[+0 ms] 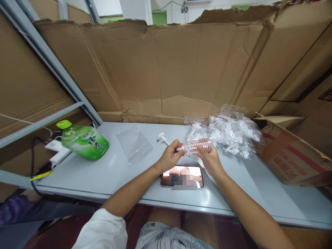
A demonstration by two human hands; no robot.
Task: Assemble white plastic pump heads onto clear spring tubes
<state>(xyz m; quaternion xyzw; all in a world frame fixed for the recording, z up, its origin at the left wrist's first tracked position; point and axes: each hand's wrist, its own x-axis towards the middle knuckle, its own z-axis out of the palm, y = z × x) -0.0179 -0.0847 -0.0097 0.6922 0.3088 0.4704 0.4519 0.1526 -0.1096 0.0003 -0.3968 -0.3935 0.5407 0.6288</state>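
Both forearms reach in from the bottom of the frame and meet just right of centre. The left hand (169, 155) pinches the white capped end of a small clear ribbed plastic bottle (197, 145), fingers curled narrow around it; the right hand (209, 158) grips the bottle's other end from below. The bottle lies level between the two hands, above a dark smartphone (182, 176) lying flat on the pale grey counter (103, 173). Just behind, right of centre, sits a clear bag of white pump caps (233, 133). A green drink bottle (84, 140) lies at centre left. Torn brown cardboard sheets (160, 69) wall the back
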